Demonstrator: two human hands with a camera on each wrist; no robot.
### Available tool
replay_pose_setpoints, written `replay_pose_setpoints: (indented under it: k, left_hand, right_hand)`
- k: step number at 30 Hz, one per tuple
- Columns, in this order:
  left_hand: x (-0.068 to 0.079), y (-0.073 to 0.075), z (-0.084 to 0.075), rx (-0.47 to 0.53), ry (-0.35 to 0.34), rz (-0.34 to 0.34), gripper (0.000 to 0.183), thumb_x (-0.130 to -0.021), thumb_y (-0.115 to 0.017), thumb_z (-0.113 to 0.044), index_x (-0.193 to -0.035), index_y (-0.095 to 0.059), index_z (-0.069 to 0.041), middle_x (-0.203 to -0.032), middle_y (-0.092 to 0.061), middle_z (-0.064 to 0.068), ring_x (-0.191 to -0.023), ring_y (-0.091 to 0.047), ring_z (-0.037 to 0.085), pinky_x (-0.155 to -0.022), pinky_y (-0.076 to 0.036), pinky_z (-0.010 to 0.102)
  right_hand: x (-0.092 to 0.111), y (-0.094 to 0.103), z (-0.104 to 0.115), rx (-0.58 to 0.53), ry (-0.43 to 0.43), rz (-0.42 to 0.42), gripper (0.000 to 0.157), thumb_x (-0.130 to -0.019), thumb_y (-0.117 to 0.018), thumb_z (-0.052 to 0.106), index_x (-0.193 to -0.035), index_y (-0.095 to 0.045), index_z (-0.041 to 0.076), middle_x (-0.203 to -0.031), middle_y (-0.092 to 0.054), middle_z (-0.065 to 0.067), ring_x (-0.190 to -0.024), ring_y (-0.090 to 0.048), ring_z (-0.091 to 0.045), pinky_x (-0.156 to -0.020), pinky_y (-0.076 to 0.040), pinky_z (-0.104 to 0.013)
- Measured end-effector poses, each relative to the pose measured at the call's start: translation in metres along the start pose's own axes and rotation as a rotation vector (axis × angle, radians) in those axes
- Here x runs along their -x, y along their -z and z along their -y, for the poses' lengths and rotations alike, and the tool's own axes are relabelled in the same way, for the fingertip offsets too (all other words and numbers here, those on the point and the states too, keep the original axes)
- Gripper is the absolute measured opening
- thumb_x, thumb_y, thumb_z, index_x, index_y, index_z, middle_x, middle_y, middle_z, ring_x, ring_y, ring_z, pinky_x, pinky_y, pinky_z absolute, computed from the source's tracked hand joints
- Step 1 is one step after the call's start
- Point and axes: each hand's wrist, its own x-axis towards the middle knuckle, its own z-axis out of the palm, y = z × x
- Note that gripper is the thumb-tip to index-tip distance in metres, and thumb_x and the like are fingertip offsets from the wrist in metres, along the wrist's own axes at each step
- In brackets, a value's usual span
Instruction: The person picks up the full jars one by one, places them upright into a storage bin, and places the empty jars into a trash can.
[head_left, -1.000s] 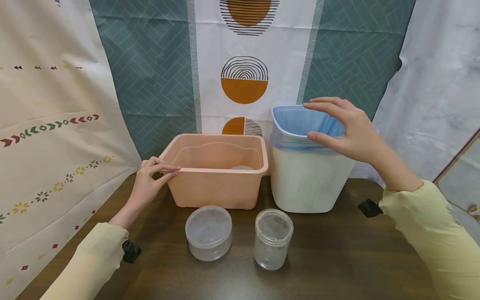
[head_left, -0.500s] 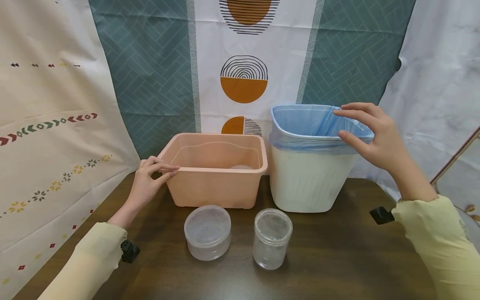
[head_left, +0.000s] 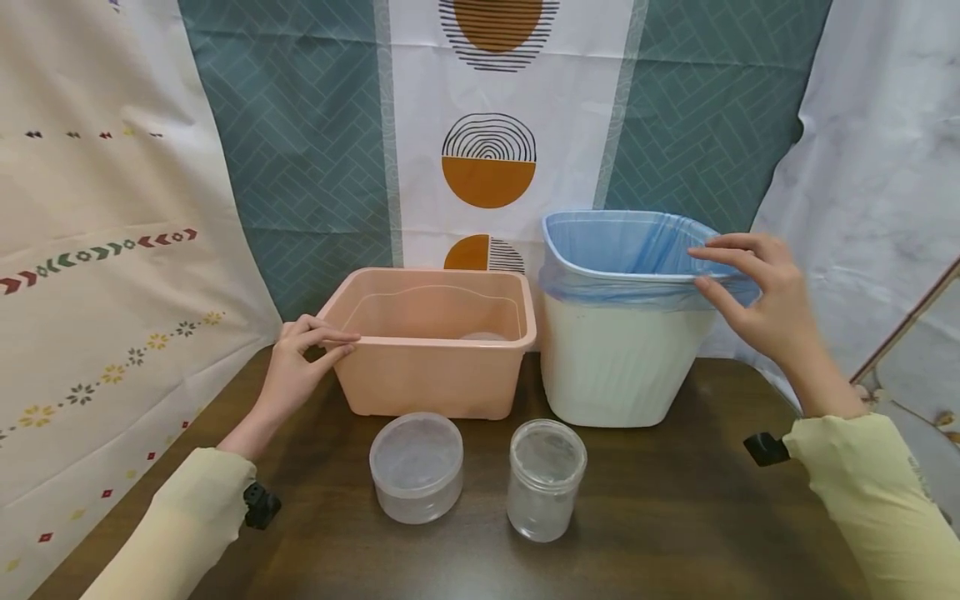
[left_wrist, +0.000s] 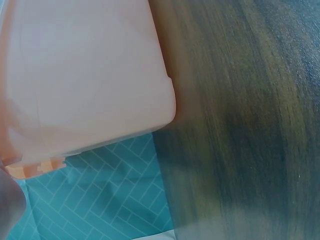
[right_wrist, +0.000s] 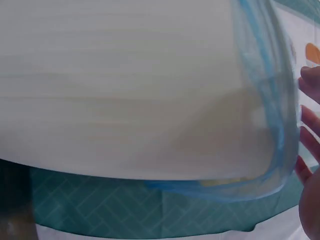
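Note:
A peach plastic tub [head_left: 435, 375] stands on the table, with a pale round item [head_left: 483, 336] partly showing inside. My left hand [head_left: 296, 362] holds its front left rim corner, fingers over the edge and thumb below. To the right is a white trash can [head_left: 618, 362] lined with a blue trash bag [head_left: 615, 242] folded over its rim. My right hand [head_left: 765, 292] is at the can's right rim, fingers fairly straight and thumb spread apart from them. The right wrist view shows the fingertips [right_wrist: 305, 125] beside the bag-covered rim.
In front of the tub and can, a wide clear round container [head_left: 416, 468] and a taller clear jar [head_left: 546, 481] stand on the dark wooden table [head_left: 652, 533]. Patterned cloth [head_left: 300, 150] hangs behind and at the sides.
My right hand has moved right and slightly down from over the can's opening to its right rim corner. The left hand stays on the tub's rim.

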Motion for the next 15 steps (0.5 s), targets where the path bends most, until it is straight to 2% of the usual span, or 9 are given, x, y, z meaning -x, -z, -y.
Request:
replay_pose_setpoints:
  k: [4, 7, 10, 13, 15]
  left_hand:
    - [0.0, -0.001, 0.0, -0.002, 0.002, 0.0, 0.02, -0.085, -0.076, -0.01, -0.104, -0.079, -0.013, -0.097, -0.058, -0.001, -0.093, -0.036, 0.002, -0.08, -0.027, 0.032]
    - [0.001, -0.001, 0.0, 0.0, 0.004, -0.004, 0.02, -0.085, -0.076, -0.009, -0.104, -0.079, -0.012, -0.097, -0.058, -0.001, -0.093, -0.036, 0.001, -0.08, -0.027, 0.032]
    - [0.001, -0.001, 0.0, -0.001, 0.005, -0.006, 0.02, -0.085, -0.075, -0.009, -0.104, -0.079, -0.011, -0.097, -0.057, -0.001, -0.094, -0.036, 0.001, -0.08, -0.027, 0.034]
    - [0.001, -0.001, 0.0, 0.0, 0.006, -0.008, 0.02, -0.085, -0.075, -0.009, -0.104, -0.079, -0.011, -0.096, -0.057, 0.0, -0.094, -0.036, 0.001, -0.08, -0.027, 0.034]
    - [0.001, -0.001, 0.0, 0.001, 0.005, -0.008, 0.02, -0.085, -0.075, -0.009, -0.104, -0.079, -0.011, -0.096, -0.057, 0.001, -0.094, -0.035, 0.001, -0.08, -0.026, 0.034]
  right_hand:
    - [0.007, -0.003, -0.003, -0.008, -0.033, -0.05, 0.031, -0.077, -0.077, 0.0, -0.107, -0.076, 0.002, -0.11, -0.063, -0.024, -0.116, -0.042, 0.006, -0.1, -0.028, -0.015]
    - [0.011, -0.008, -0.004, -0.012, -0.067, -0.09, 0.036, -0.07, -0.078, -0.008, -0.105, -0.076, 0.001, -0.107, -0.062, -0.021, -0.114, -0.041, 0.005, -0.098, -0.027, -0.016]
    - [0.015, -0.015, -0.004, -0.018, -0.105, -0.133, 0.035, -0.068, -0.079, -0.012, -0.1, -0.077, 0.0, -0.103, -0.061, 0.0, -0.111, -0.039, 0.006, -0.095, -0.025, -0.018]
    - [0.017, -0.021, -0.002, -0.03, -0.154, -0.187, 0.028, -0.07, -0.079, -0.01, -0.097, -0.077, -0.002, -0.103, -0.052, 0.022, -0.108, -0.038, 0.006, -0.093, -0.024, -0.018]
    - [0.019, -0.024, 0.0, -0.045, -0.184, -0.221, 0.025, -0.072, -0.079, -0.008, -0.096, -0.077, -0.003, -0.102, -0.048, 0.028, -0.106, -0.038, 0.006, -0.093, -0.024, -0.018]
